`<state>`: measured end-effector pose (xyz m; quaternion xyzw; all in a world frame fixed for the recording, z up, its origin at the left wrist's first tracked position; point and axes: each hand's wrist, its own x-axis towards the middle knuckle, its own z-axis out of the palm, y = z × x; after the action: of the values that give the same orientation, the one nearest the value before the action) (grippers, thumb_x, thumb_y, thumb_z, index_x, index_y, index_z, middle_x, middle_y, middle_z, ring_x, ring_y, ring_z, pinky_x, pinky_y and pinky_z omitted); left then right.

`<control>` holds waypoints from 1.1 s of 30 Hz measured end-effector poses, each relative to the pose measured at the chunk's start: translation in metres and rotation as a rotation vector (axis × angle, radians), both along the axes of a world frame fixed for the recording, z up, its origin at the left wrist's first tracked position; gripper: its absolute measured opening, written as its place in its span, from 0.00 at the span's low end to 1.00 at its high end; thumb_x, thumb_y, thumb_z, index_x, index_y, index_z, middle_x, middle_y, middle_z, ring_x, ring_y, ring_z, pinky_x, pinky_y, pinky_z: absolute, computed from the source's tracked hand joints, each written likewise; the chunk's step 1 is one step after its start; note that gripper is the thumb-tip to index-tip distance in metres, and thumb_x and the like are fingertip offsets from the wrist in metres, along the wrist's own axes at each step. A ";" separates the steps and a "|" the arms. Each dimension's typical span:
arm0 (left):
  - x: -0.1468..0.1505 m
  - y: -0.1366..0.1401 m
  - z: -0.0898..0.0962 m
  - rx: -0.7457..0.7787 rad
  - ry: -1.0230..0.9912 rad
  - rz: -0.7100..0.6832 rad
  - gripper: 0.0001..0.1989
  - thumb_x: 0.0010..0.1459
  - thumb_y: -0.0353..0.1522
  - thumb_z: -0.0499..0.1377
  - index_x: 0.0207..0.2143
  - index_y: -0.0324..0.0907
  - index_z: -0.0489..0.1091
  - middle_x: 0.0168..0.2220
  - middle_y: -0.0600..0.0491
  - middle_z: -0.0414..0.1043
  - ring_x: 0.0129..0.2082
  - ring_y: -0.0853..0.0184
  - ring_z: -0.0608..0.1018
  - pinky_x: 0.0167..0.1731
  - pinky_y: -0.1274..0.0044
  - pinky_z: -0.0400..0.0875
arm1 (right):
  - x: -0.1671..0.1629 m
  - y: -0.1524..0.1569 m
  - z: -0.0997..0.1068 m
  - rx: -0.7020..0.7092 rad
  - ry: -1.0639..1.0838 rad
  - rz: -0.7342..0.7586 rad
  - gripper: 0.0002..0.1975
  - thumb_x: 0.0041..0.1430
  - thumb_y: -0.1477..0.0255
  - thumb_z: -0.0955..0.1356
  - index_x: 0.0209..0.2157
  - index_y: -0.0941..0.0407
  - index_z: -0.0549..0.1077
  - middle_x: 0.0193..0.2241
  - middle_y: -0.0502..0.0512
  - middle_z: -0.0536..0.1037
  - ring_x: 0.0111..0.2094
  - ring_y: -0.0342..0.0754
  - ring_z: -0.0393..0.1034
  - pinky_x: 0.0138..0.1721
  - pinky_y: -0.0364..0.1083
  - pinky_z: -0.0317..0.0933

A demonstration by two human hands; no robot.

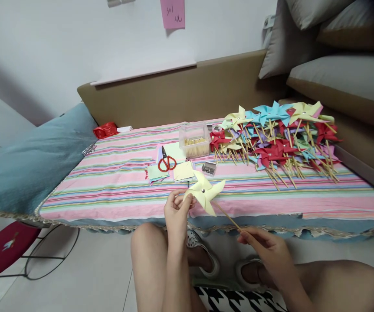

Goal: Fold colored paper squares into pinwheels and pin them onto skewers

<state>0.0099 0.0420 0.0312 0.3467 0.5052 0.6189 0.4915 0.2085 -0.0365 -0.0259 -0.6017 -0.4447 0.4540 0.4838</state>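
Observation:
A pale yellow paper pinwheel [210,191] with a silver pin at its centre is held above the near edge of the striped cloth. My left hand [178,205] pinches one of its blades between thumb and fingers. Its thin wooden stick [228,216] slants down to the right, and my right hand [265,247] grips the lower end. Just beyond lie yellow paper squares [183,171], a small open box of pins [209,168] and red-handled scissors [167,164] resting on paper sheets.
A clear plastic box [195,141] of short sticks stands behind the papers. Many finished pinwheels [273,156] are heaped at the right. A red plastic bag [105,129] lies at the far left, near a red stool [6,249]. Grey cushions [346,73] are stacked at the back right.

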 end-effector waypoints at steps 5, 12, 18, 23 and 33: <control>0.000 0.012 0.005 -0.017 0.017 0.011 0.16 0.46 0.34 0.66 0.36 0.39 0.66 0.25 0.54 0.76 0.26 0.70 0.78 0.30 0.79 0.71 | 0.003 0.003 -0.003 -0.002 0.013 0.018 0.12 0.49 0.60 0.71 0.25 0.55 0.79 0.22 0.55 0.80 0.28 0.51 0.75 0.32 0.44 0.70; 0.038 0.017 -0.007 -0.081 -0.112 -0.113 0.33 0.40 0.34 0.70 0.47 0.43 0.58 0.44 0.44 0.76 0.37 0.63 0.80 0.39 0.70 0.72 | 0.002 0.018 0.001 0.000 0.158 -0.199 0.14 0.45 0.58 0.73 0.25 0.55 0.79 0.21 0.55 0.80 0.25 0.49 0.74 0.29 0.43 0.69; 0.104 0.007 -0.008 -0.196 -0.076 -0.450 0.19 0.51 0.42 0.62 0.40 0.38 0.69 0.31 0.43 0.79 0.35 0.59 0.80 0.38 0.71 0.71 | 0.001 0.037 0.018 0.039 0.246 -0.254 0.14 0.44 0.58 0.74 0.25 0.55 0.80 0.20 0.55 0.79 0.24 0.50 0.74 0.28 0.44 0.70; 0.121 0.022 0.000 -0.103 0.076 -0.384 0.14 0.55 0.41 0.58 0.30 0.40 0.75 0.30 0.47 0.79 0.35 0.59 0.79 0.39 0.72 0.69 | 0.016 0.045 0.021 0.035 0.242 -0.215 0.15 0.44 0.58 0.73 0.29 0.55 0.80 0.23 0.56 0.81 0.27 0.52 0.76 0.30 0.45 0.71; 0.132 0.044 0.004 -0.061 0.097 -0.392 0.13 0.56 0.41 0.58 0.30 0.40 0.73 0.29 0.48 0.79 0.34 0.59 0.80 0.40 0.71 0.69 | 0.032 0.065 0.027 0.055 0.229 -0.150 0.16 0.45 0.57 0.72 0.25 0.56 0.79 0.24 0.56 0.81 0.28 0.52 0.77 0.32 0.45 0.71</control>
<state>0.1417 0.0863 0.0354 0.4525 0.4698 0.4784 0.5879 0.2403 0.0284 0.0011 -0.5639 -0.3528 0.4698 0.5803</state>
